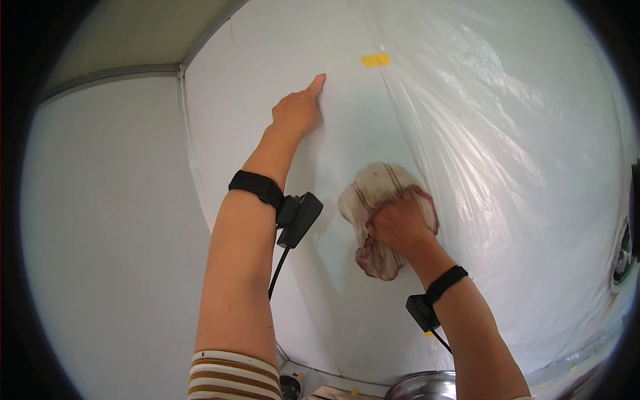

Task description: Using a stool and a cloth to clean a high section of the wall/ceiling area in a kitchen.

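Reaching up the white wall panel point(280, 60), my left hand point(297, 112) has one finger stretched out along the surface and shows nothing held. Its other fingers are mostly out of sight. Lower and to the right, my right hand point(397, 225) grips a bunched beige cloth point(382, 187) with dark red stripes and a reddish edge. The cloth lies pressed against the wall, beside the edge of a clear plastic sheet point(500, 175). A strip of yellow tape point(375, 60) is stuck at that sheet's edge, above both hands.
Each forearm wears a black strap with a device, the left device point(300, 220) and the right device point(423, 312), each trailing a cable. A shiny metal bowl point(422, 386) and a dark round object point(290, 387) sit at the bottom. A metal corner strip point(182, 120) joins the left panel point(110, 225).
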Action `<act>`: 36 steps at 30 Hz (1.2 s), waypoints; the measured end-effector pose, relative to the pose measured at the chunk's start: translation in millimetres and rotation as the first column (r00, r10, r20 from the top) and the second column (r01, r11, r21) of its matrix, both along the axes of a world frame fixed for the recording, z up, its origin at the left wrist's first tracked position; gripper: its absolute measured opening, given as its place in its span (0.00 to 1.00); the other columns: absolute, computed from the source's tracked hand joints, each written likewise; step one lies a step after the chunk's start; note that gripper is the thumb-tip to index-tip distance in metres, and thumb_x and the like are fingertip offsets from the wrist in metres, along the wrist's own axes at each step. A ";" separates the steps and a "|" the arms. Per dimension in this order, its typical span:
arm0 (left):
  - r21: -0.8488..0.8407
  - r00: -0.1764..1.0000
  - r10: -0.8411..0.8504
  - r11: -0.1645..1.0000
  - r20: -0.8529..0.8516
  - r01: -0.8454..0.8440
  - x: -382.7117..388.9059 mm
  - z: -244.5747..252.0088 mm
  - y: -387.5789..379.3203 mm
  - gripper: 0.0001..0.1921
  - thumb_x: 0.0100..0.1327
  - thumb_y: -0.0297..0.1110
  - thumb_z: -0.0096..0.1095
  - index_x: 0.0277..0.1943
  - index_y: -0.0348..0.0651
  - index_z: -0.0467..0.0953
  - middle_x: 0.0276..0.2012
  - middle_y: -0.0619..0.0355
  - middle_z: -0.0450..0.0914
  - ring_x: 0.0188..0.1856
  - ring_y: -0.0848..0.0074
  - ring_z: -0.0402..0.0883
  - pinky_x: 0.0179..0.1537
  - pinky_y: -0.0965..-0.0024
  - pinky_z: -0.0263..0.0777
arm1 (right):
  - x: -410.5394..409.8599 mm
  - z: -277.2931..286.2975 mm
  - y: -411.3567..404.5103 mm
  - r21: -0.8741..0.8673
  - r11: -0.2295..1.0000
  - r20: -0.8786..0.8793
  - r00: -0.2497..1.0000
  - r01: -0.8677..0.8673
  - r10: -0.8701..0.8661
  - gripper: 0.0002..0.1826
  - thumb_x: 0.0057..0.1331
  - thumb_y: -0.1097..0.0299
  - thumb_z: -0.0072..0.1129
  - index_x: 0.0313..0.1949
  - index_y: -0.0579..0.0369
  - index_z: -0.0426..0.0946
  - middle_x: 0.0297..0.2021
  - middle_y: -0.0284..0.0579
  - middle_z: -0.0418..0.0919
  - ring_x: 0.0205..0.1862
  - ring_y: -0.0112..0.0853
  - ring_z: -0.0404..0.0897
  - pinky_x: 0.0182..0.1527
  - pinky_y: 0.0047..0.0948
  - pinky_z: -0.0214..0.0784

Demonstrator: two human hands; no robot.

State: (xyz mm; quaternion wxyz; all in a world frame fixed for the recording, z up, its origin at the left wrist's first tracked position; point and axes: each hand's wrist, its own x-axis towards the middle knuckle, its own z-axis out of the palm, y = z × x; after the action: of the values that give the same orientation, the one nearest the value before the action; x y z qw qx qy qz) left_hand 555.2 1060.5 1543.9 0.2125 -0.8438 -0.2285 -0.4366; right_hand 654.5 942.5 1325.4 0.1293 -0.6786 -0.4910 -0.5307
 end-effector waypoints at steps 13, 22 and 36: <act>0.431 0.867 -0.432 0.851 0.248 0.301 -27.3 -109.0 70.5 0.05 0.60 0.33 0.53 0.36 0.44 0.75 0.29 0.53 0.75 0.34 0.61 0.76 0.53 0.45 0.59 | -7.8 1.8 4.2 -0.018 1.000 -0.017 1.000 0.013 -0.014 0.15 0.54 0.55 0.53 0.20 0.48 0.81 0.25 0.38 0.81 0.35 0.35 0.78 0.48 0.40 0.56; -0.030 0.958 0.278 0.961 0.065 -0.276 -215.6 -275.3 220.7 0.06 0.57 0.36 0.60 0.31 0.44 0.75 0.32 0.53 0.76 0.37 0.63 0.76 0.51 0.51 0.63 | -4.8 2.5 0.9 -0.033 0.997 -0.089 0.994 0.063 -0.066 0.13 0.53 0.56 0.55 0.21 0.51 0.81 0.24 0.41 0.79 0.34 0.35 0.77 0.47 0.38 0.55; -0.022 0.972 -0.133 0.991 -0.191 0.131 -96.0 -289.2 90.0 0.46 0.48 0.42 0.70 0.67 0.45 0.50 0.67 0.41 0.47 0.67 0.52 0.53 0.60 0.41 0.53 | 5.2 -1.1 11.7 0.128 0.992 0.111 0.994 -0.008 -0.007 0.12 0.50 0.58 0.56 0.19 0.51 0.80 0.21 0.42 0.78 0.31 0.36 0.77 0.45 0.38 0.58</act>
State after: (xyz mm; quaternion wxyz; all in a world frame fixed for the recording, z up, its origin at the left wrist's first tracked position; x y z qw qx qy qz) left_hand 459.2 1150.5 1254.7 0.1999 -0.8964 -0.1522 -0.3651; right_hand 659.7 954.2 1324.3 0.1452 -0.6381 -0.4625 -0.5982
